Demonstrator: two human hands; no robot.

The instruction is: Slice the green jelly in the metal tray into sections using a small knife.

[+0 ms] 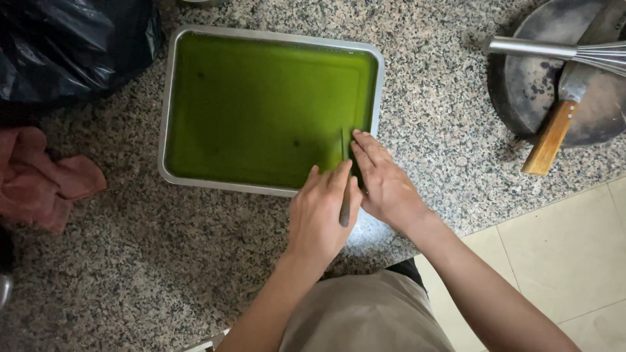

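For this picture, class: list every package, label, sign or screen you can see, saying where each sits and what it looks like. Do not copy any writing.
No labels, signs or screens show anywhere in the view.
Black plastic bag: the only wrapping of any kind, at the top left corner of the speckled stone counter, crumpled, glossy and unmarked.

- The jelly slab (261,111) is deep, glossy green.
- Its tray (167,111) is plain silver metal.
- The counter (130,261) is speckled grey-and-black granite.
- The cloth (39,179) is faded pink-red.
- The bag (72,45) is shiny black.
- The cleaver handle (550,138) is tan wood.
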